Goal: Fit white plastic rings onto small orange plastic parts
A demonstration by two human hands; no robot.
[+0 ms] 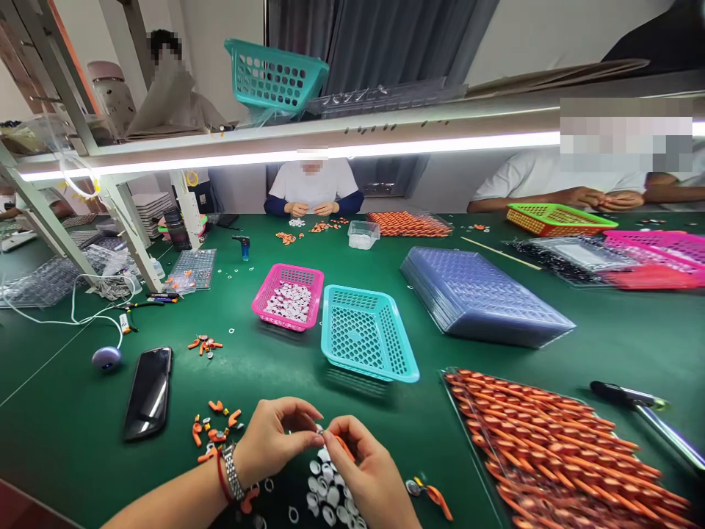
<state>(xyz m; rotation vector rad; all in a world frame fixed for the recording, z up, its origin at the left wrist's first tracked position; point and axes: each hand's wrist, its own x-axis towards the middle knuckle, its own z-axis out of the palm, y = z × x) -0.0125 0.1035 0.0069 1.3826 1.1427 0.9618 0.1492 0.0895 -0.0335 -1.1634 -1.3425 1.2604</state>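
Observation:
My left hand (278,438), with a metal watch and red band at the wrist, pinches a small grey-white piece (319,428) between thumb and fingertips. Against those fingertips, my right hand (368,464) grips an orange curved piece (345,447), mostly covered by the fingers. Below both hands lies a pile of white round caps (326,491), partly hidden by the right hand. Several loose orange pieces (219,435) lie left of my left hand. Another orange piece with a silver disc (438,503) rests right of my right hand.
Ahead stand a pink basket (287,267) of white pieces and a turquoise basket (407,353). To the right are stacked clear trays (485,294) and a tray filled with orange pieces (556,441). A phone (147,394) lies left. Co-workers sit opposite, under a lit shelf (330,139).

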